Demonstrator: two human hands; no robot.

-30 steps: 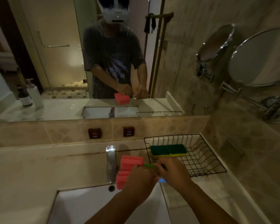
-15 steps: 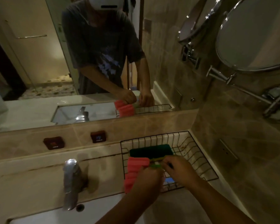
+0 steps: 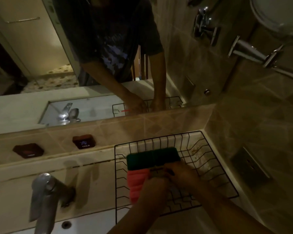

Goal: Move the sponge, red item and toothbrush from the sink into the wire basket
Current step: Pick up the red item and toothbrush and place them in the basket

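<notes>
Head view of a dim bathroom counter (image 3: 91, 168), looking down. A black wire basket (image 3: 210, 146) stands on the counter to the right of the chrome faucet (image 3: 42, 196) and against the tiled corner. Inside the basket, a green sponge (image 3: 152, 157) lies flat toward the rear wall. Just in front of it, touching its near edge, lies the ribbed red item (image 3: 136, 184), at the basket's left side. Both hands are lowered into the basket, meeting above its middle. The left hand (image 3: 152, 191) covers the right edge of the red item; its fingers are curled, but whether they clamp the item cannot be told. The right hand (image 3: 183, 174) sits just beside the left, its fingers drawn together around a small dark object at the sponge's near edge; blur and low light prevent identifying this object as the toothbrush. A corner of the white sink (image 3: 85, 223) appears at the lower left. Two dark tap controls (image 3: 84, 141) sit on the tiled ledge below the mirror (image 3: 32, 65), which reflects the person's arms and the basket.
</notes>
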